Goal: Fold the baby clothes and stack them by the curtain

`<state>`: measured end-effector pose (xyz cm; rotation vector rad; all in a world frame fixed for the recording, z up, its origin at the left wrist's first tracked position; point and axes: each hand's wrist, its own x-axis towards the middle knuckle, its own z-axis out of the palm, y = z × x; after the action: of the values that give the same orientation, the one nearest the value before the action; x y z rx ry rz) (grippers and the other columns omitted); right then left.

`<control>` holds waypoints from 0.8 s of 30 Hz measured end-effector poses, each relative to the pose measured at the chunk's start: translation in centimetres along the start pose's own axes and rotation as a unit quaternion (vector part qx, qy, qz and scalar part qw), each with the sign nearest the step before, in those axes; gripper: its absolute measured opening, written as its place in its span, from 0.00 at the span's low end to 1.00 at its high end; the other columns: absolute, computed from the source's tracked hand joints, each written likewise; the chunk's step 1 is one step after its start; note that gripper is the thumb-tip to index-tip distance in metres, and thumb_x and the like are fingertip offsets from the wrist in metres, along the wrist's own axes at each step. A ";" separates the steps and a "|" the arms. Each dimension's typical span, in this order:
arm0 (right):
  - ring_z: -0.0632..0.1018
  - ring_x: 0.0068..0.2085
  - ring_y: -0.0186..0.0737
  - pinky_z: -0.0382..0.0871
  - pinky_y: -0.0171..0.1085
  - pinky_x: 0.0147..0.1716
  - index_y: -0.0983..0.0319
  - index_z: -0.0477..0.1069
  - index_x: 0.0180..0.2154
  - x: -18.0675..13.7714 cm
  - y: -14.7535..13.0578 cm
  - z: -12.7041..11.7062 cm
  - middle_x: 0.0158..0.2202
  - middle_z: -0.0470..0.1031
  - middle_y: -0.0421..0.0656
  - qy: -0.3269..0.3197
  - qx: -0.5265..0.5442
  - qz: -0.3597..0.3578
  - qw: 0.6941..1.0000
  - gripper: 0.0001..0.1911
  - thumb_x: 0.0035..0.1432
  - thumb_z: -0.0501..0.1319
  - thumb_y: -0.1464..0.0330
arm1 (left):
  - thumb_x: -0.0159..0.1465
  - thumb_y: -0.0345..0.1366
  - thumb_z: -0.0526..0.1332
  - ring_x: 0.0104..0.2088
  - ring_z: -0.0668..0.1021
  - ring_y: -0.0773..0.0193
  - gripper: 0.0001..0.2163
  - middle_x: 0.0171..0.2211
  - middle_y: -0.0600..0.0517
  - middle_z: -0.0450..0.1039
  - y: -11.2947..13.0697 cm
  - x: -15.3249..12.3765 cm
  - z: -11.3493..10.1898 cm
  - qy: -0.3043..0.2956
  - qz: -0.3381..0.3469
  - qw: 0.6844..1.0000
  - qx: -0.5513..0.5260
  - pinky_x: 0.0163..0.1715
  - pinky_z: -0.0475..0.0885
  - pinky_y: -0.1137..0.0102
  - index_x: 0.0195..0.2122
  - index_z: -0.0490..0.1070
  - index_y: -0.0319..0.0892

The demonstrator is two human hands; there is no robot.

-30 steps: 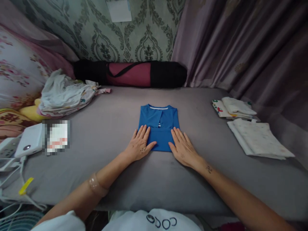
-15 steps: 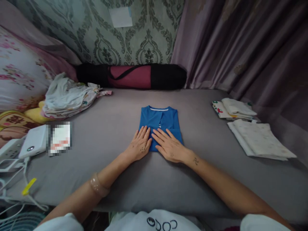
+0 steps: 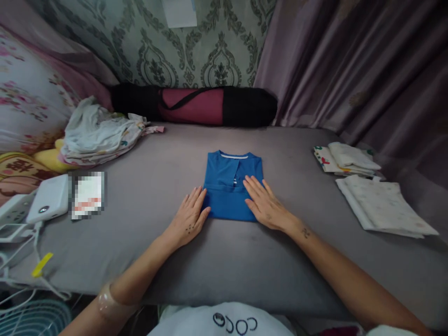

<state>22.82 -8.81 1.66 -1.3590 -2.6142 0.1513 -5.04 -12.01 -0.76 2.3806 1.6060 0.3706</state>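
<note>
A folded blue shirt (image 3: 229,179) with a white-trimmed collar lies in the middle of the grey bed surface (image 3: 168,186). My left hand (image 3: 189,217) lies flat and open against the shirt's lower left edge, fingers on the bed beside it. My right hand (image 3: 266,204) lies flat and open on the shirt's lower right part, fingers stretched toward the collar. Neither hand holds anything.
A heap of unfolded light clothes (image 3: 98,133) lies at the back left. Folded pale cloths (image 3: 380,205) and a smaller folded stack (image 3: 345,158) sit at the right. A black and maroon roll bag (image 3: 196,105) lies along the wall. A white device (image 3: 49,198) and cables are at the left edge.
My right hand slid from the shirt's middle to its right side. My left hand drew back off the shirt to its lower left edge.
</note>
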 end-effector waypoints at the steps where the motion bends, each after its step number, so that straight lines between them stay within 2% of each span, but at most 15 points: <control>1: 0.44 0.69 0.44 0.42 0.52 0.66 0.65 0.42 0.68 -0.2 0.4 0.4 0.70 0.43 0.49 -0.012 0.000 0.000 1.000 0.31 0.70 0.39 0.60 | 0.71 0.48 0.40 0.68 0.50 0.53 0.29 0.68 0.39 0.47 0.1 -0.1 0.0 0.004 0.000 1.000 0.000 0.65 0.51 0.53 0.67 0.47 0.35; 5: 0.46 0.69 0.44 0.44 0.52 0.66 0.64 0.42 0.68 -0.7 1.2 1.8 0.69 0.45 0.49 -0.034 0.008 -0.007 0.999 0.30 0.70 0.39 0.59 | 0.71 0.47 0.42 0.67 0.53 0.54 0.27 0.67 0.39 0.52 0.4 -0.1 0.1 0.034 0.000 0.999 -0.012 0.64 0.53 0.54 0.67 0.49 0.38; 9: 0.47 0.69 0.45 0.46 0.53 0.65 0.64 0.41 0.69 -0.5 1.2 1.4 0.69 0.46 0.50 -0.040 -0.005 -0.009 0.999 0.31 0.69 0.40 0.59 | 0.71 0.45 0.42 0.66 0.57 0.55 0.25 0.65 0.39 0.56 0.3 -0.2 0.3 0.074 -0.017 0.996 -0.055 0.64 0.56 0.54 0.65 0.52 0.37; 12: 0.46 0.69 0.46 0.43 0.54 0.66 0.66 0.43 0.68 0.9 -0.1 0.6 0.69 0.45 0.50 -0.018 -0.035 -0.021 0.999 0.31 0.69 0.41 0.60 | 0.71 0.44 0.42 0.65 0.61 0.55 0.23 0.63 0.39 0.60 0.1 -0.2 0.5 0.103 -0.029 0.991 -0.081 0.63 0.58 0.55 0.63 0.56 0.37; 15: 0.43 0.69 0.45 0.40 0.52 0.66 0.69 0.46 0.67 2.9 -2.5 0.7 0.70 0.42 0.49 -0.003 -0.049 -0.083 0.995 0.30 0.69 0.42 0.62 | 0.71 0.41 0.43 0.63 0.63 0.55 0.21 0.61 0.38 0.63 -0.1 -0.3 0.8 0.125 -0.024 0.988 -0.090 0.62 0.60 0.55 0.61 0.57 0.37; 19: 0.47 0.69 0.45 0.45 0.50 0.66 0.69 0.48 0.67 4.4 -4.5 2.1 0.69 0.44 0.48 -0.048 -0.029 -0.152 0.987 0.30 0.69 0.42 0.62 | 0.70 0.38 0.44 0.62 0.65 0.55 0.20 0.59 0.38 0.64 -0.1 -0.4 0.9 0.138 -0.010 0.986 -0.089 0.61 0.62 0.54 0.60 0.58 0.37; 24: 0.49 0.69 0.47 0.46 0.52 0.65 0.68 0.51 0.66 4.8 -4.9 1.9 0.69 0.47 0.49 -0.070 -0.025 -0.149 0.986 0.29 0.69 0.41 0.61 | 0.68 0.34 0.46 0.61 0.66 0.53 0.19 0.58 0.37 0.65 -0.1 -0.4 0.8 0.142 0.005 0.987 -0.082 0.60 0.64 0.53 0.60 0.57 0.36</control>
<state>15.76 -7.66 1.25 -0.9871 -2.9181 0.1428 -5.00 -12.41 -1.56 2.2911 1.6059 0.8425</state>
